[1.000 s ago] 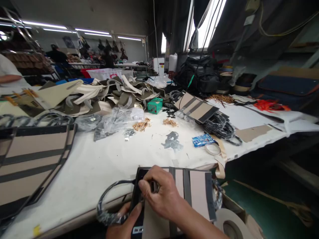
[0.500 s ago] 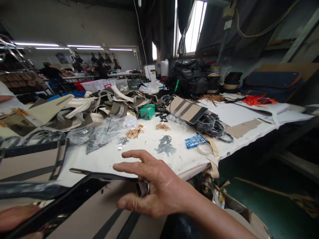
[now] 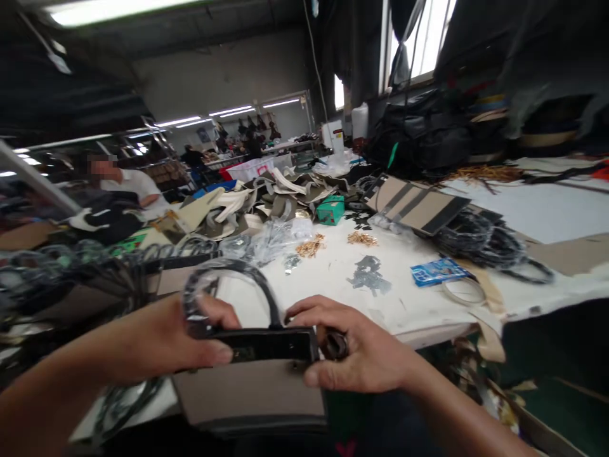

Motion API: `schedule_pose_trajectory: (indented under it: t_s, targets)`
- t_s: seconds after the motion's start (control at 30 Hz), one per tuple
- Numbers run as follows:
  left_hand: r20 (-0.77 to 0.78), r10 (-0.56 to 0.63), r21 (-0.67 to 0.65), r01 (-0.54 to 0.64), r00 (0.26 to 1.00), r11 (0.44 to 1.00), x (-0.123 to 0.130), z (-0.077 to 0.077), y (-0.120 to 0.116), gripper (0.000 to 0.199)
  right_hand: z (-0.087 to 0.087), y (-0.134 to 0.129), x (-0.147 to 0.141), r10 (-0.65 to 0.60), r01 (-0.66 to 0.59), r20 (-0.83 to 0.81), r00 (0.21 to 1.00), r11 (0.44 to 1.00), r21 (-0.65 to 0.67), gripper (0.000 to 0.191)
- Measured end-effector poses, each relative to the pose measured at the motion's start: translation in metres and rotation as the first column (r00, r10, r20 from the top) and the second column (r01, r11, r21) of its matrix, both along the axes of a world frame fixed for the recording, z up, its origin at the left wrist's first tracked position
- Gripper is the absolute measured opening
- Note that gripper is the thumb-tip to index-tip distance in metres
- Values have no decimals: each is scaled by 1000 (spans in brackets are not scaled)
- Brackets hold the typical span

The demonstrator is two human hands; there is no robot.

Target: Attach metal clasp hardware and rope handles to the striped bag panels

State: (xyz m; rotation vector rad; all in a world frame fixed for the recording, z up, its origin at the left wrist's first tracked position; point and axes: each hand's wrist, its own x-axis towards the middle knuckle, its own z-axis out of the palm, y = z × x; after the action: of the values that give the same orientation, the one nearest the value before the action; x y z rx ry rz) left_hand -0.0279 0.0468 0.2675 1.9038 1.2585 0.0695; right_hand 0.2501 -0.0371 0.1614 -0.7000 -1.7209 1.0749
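Note:
A beige bag panel [image 3: 257,390] with a black top strip is tilted close in front of me. A dark handle [image 3: 252,270], which looks wrapped in clear film, arches up from that strip. My left hand [image 3: 190,339] grips the panel's top left, thumb in front and fingers behind by the handle's base. At the top right corner my right hand [image 3: 352,346] pinches the edge, thumb on the front face. A dark brown rolled piece [image 3: 334,344] sits around or against a finger of the right hand; I cannot tell which. The panel's underside is hidden.
On the white table [image 3: 328,311] lie gold-coloured small parts [image 3: 311,245], grey metal pieces [image 3: 368,274], a blue packet [image 3: 438,271] and a tape roll [image 3: 464,291]. A green box [image 3: 330,209] stands behind. More handled panels crowd the left. A person [image 3: 136,184] is at far left.
The view has swung left. My right hand, earlier spread above the panel, has closed on its corner. The panel has turned to face me, and my left hand has come into fuller view, gripping it.

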Motion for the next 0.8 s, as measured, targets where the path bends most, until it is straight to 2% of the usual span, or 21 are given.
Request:
schedule_pose_trajectory:
  t_s: [0.03,0.1,0.27,0.43,0.53,0.63,0.73,0.8]
  targets:
    - [-42,-130,-60,127,991,990,1,5,1,37,-4,-2,2,-51,52,25,998,999,-11,44]
    - [-48,-229,-141,221,972,965,5,5,6,36,-11,-4,7,-123,125,86,989,992,-25,37]
    - [-13,-193,-192,187,981,963,14,-20,12,38,-24,-9,17,-91,126,214,973,979,-160,33]
    - [26,-167,-163,169,986,972,13,-34,14,50,-40,-15,12,-192,240,201,961,937,-252,26]
    - [-25,-232,-131,227,972,965,13,-45,16,54,-50,-28,5,-85,125,116,990,910,-395,30]
    - [-62,-335,-220,314,940,924,15,-58,17,59,-62,-47,-6,49,-55,-27,998,883,-466,32]
    - [-84,-402,-272,367,912,890,21,-60,19,63,-75,-63,-23,22,-90,-139,990,857,-508,34]
    - [-128,-449,-297,398,884,868,26,-52,20,65,-80,-69,-37,-10,-113,-223,975,839,-532,36]
